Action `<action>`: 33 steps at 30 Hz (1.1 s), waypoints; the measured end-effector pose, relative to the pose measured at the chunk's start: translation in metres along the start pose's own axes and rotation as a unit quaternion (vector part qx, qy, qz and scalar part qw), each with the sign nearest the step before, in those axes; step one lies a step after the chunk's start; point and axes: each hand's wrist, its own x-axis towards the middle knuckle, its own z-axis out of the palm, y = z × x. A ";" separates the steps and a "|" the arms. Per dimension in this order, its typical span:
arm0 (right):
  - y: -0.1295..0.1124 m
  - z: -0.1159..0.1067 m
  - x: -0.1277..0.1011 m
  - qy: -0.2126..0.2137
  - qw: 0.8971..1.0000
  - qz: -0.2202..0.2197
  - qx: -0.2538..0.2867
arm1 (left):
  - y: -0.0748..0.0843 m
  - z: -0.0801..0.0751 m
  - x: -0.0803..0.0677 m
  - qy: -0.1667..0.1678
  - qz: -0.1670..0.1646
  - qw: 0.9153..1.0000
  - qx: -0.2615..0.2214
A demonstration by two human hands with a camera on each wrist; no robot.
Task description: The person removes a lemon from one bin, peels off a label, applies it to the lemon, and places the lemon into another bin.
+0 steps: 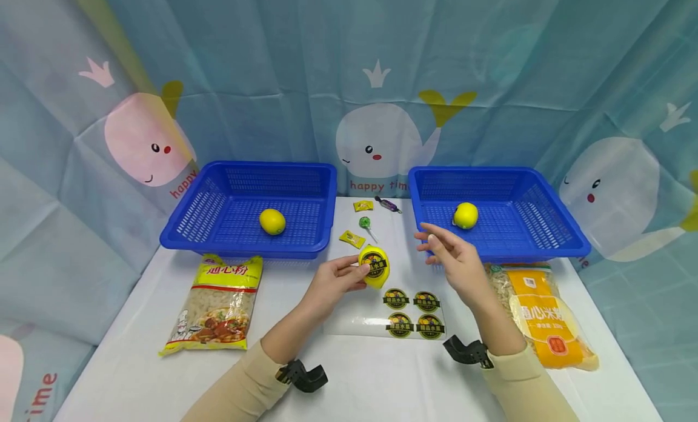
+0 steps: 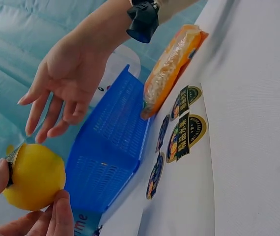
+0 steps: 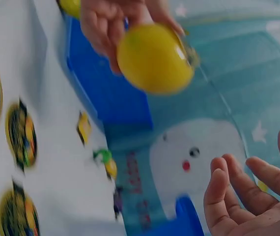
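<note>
The table point(image 1: 360, 385) carries two blue baskets: the left basket point(image 1: 185, 225) and the right basket point(image 1: 551, 237), each containing one lemon. A sticker sheet point(image 1: 406, 316) lies flat between the forearms. The left hand point(image 1: 332, 282) pinches a stickered lemon point(image 1: 375, 267) above the table, just over the sheet. The right hand point(image 1: 455, 261) hovers near it, fingers spread and relaxed, holding nothing.
</note>
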 end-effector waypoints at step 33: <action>0.037 -0.219 -0.021 0.189 0.935 0.181 -0.240 | 0.006 0.008 0.006 0.002 -0.005 1.000 0.013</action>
